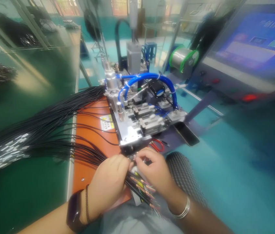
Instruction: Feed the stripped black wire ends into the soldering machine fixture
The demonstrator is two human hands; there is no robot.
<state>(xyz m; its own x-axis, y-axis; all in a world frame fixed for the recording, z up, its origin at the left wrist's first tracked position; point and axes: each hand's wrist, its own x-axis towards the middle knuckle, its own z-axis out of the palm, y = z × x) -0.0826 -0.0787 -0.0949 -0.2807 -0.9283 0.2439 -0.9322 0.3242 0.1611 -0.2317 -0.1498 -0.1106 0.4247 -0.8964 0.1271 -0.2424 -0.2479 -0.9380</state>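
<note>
My left hand (108,183) is closed around a bundle of thin black cables (54,130) whose stripped coloured ends (143,191) fan out below my right wrist. My right hand (153,169) pinches a small cable end or connector at the front edge of a metal fixture (139,123); what exactly sits between its fingertips is too small to name. The two hands meet just in front of the fixture, over an orange mat (91,136). A dark watch and cord bracelet sit on my left wrist, a silver bangle on the right.
Blue air hoses (147,79) loop over the machine. A solder wire spool (183,58) stands behind it, a touchscreen panel (252,48) at right. A dark tray (187,133) lies beside the fixture. A green bench (25,182) holds the long cable bundle at left.
</note>
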